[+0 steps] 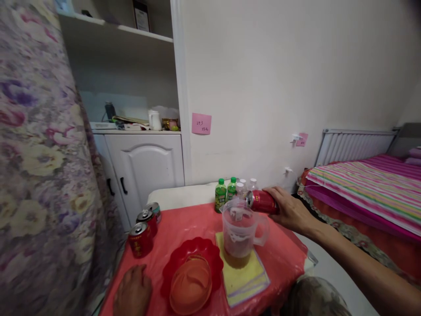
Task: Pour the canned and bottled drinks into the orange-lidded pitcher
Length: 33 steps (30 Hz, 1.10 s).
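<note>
My right hand [286, 208] is wrapped round a red can [263, 202], which is tipped on its side with its opened top at the rim of a clear plastic jug [238, 232]. Brownish liquid shows at the bottom of the jug, which stands on a folded yellow cloth [245, 281]. My left hand [133, 292] rests on the red table cover with its fingers curled loosely; whether anything is under them is hidden. Beside it is a red scalloped bowl [169, 265] with an orange bowl-like piece [190, 285] in it.
Two red cans [140, 240] and a bluish can [154, 211] stand at the table's left edge. Green-capped bottles [220, 196] and white-capped bottles [252, 184] stand behind the jug. A floral curtain [36, 153] hangs at left, and a bed [362, 184] is at right.
</note>
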Each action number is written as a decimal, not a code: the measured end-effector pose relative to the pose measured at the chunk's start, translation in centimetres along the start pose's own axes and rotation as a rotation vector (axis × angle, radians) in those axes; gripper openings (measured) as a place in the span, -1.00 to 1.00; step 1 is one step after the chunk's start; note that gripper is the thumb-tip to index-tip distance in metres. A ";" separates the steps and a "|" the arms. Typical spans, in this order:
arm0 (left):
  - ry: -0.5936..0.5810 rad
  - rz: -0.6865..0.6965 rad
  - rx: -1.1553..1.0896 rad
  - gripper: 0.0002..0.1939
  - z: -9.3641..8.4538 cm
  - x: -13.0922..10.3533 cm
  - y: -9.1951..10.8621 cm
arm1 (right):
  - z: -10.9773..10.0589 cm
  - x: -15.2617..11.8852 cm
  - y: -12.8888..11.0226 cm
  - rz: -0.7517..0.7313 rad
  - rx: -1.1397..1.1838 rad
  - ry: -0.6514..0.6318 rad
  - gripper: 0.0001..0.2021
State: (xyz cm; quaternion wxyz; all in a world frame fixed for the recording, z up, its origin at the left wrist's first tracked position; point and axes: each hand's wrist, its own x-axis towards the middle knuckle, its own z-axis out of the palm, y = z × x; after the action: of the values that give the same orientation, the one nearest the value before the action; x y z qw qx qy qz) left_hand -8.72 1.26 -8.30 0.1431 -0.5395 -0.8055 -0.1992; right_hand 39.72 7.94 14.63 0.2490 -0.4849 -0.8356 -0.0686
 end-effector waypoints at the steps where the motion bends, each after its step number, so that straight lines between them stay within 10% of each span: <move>1: 0.004 0.010 0.005 -0.55 0.1 0.0 -0.1 | 0.0 0.1 0.0 -0.005 -0.005 0.001 -0.37; 33: -0.008 -0.006 0.003 -0.54 0.4 0.0 -0.7 | -1.0 1.1 -0.5 -0.121 -0.091 0.010 -0.42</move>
State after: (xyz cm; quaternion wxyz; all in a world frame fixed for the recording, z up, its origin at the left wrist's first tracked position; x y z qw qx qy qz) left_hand -9.36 1.20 -8.77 0.1402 -0.5375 -0.8080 -0.1961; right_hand 39.22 8.14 16.09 0.2263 -0.4440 -0.8581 -0.1239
